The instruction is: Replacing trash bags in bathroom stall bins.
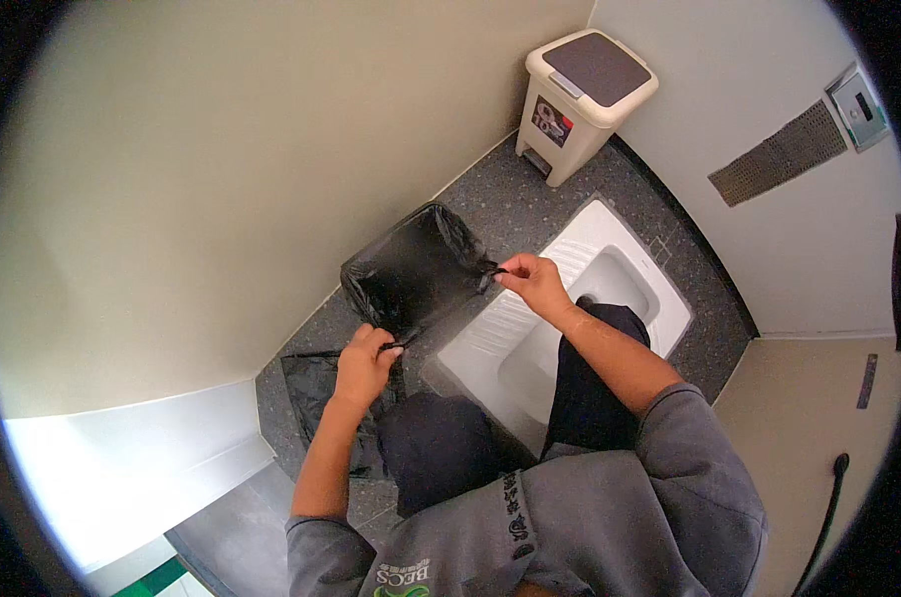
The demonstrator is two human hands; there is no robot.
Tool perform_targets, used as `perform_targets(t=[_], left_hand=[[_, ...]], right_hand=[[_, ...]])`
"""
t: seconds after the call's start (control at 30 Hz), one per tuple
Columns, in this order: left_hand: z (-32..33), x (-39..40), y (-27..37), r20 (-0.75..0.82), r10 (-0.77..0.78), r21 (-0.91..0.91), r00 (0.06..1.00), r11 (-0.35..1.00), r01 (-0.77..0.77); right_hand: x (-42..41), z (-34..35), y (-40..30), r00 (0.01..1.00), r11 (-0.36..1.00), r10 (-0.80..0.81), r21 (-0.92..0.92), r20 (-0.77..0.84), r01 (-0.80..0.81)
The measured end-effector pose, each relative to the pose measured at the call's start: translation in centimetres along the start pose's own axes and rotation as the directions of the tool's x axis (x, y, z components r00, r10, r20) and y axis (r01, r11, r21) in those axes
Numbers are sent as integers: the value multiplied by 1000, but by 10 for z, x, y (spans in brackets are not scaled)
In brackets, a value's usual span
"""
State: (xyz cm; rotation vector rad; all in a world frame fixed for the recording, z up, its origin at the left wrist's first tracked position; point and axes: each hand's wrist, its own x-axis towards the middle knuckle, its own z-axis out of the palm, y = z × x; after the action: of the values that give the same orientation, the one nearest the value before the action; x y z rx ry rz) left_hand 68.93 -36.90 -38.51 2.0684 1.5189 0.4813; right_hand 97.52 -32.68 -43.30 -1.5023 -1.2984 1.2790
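A rectangular bin lined with a black plastic bag (pixel 421 272) stands on the floor against the left wall. My left hand (pixel 365 362) pinches a twisted black end of the liner at the near corner. At the far right corner, my right hand (pixel 532 280) pinches another gathered end between thumb and fingertips. A second black plastic bag (pixel 312 395) lies flat on the floor beneath and beside my left forearm; my leg hides part of it. The bin's body is mostly hidden by the liner.
A white squat toilet (pixel 614 231) is set in the grey speckled floor to the right, partly under my knee. A beige pedal bin with a dark lid (pixel 592 104) stands in the far corner. A metal flush plate (pixel 857 108) is on the right wall, near a grab handle (pixel 838 466).
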Motion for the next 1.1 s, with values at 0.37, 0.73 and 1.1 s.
perform_targets(t=[0.37, 0.73, 1.1], left_hand=[[12, -9, -4, -119, -110, -310, 987, 948, 68], [-2, 25, 58, 2, 348, 278, 937, 900, -335], [59, 59, 17, 888, -237, 264, 394, 964, -16]], right_hand=[[-32, 32, -33, 863, 280, -195, -817, 466, 504], [46, 58, -26, 615, 544, -509, -329, 602, 772], [69, 113, 56, 518, 280, 712, -869, 474, 408]])
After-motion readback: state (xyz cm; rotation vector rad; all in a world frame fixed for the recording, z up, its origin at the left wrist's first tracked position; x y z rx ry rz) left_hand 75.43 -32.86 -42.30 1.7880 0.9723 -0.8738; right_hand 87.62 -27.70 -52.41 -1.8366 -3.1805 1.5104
